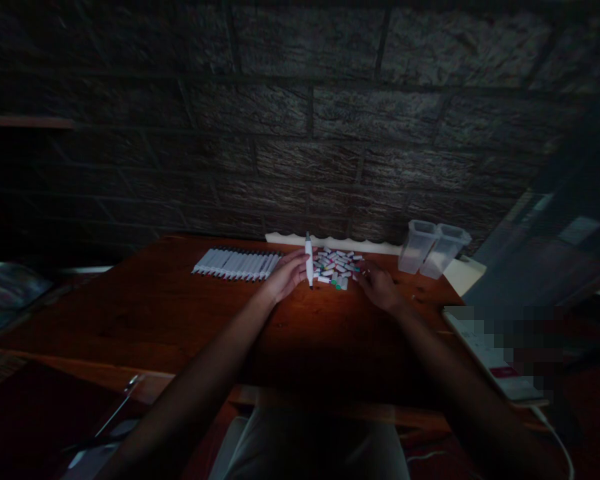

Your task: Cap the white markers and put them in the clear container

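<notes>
My left hand point(289, 273) holds a white marker point(309, 259) upright, its dark tip down on the wooden table point(170, 300). Just right of it lies a pile of several small marker caps point(336, 265), white with coloured ends. My right hand point(377, 285) rests at the right edge of that pile, fingers curled down onto the caps; what they pinch is too small to make out. A row of several white markers point(237, 264) lies side by side to the left of my left hand.
Two clear plastic cups point(433, 249) stand at the back right. A white scalloped strip point(350, 244) runs along the dark brick wall. A white paper pad point(495, 357) and a cable lie at the right. The room is dim.
</notes>
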Demonstrator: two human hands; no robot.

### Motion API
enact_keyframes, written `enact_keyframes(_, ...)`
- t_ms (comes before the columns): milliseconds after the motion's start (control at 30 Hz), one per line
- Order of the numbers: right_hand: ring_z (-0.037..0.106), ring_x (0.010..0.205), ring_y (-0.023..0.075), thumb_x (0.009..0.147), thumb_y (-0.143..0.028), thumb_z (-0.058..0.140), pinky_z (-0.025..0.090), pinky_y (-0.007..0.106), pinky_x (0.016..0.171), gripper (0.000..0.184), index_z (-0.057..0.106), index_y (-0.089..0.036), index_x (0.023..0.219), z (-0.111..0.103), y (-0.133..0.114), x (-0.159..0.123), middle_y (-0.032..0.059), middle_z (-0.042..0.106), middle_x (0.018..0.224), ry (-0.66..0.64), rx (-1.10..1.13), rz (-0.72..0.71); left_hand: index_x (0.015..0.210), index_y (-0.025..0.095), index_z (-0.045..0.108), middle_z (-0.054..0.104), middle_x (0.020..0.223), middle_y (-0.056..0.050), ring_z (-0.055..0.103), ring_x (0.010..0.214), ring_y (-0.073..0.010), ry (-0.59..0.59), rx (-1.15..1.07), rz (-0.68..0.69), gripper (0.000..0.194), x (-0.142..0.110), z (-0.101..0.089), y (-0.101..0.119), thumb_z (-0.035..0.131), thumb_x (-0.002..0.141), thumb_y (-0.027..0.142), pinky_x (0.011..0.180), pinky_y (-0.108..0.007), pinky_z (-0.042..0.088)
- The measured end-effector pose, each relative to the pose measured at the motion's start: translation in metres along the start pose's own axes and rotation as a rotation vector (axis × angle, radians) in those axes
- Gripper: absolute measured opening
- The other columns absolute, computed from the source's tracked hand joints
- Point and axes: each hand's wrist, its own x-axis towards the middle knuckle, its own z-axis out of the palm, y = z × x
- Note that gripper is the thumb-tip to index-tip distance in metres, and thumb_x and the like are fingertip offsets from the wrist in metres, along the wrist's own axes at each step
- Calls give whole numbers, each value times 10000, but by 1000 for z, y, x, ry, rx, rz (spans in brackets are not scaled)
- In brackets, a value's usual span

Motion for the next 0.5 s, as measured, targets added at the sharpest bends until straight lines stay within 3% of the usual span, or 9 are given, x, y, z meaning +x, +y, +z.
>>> enact_keyframes(200, 645, 694, 175, 851, -395, 586, 503, 300, 676, 235, 623, -186, 952, -3, -6, -1, 55, 696, 850, -50, 40, 51, 1034, 112, 680, 760, 905, -100, 711, 692, -146, -4, -22, 9, 265, 2, -2, -2, 632, 775, 80, 645, -222, 570)
enact_keyframes(500, 638, 657, 160, 855, -300, 549, 475, 279, 631, 218, 633, -196, 1027, -6, -5, -1, 30, 701, 812, -125, -6, 34, 994, 126, 683, 760, 936, -94, 712, 696, -143, -16, -54, 7, 249, 1, -3, 0, 637, 756, 67, 627, -215, 566)
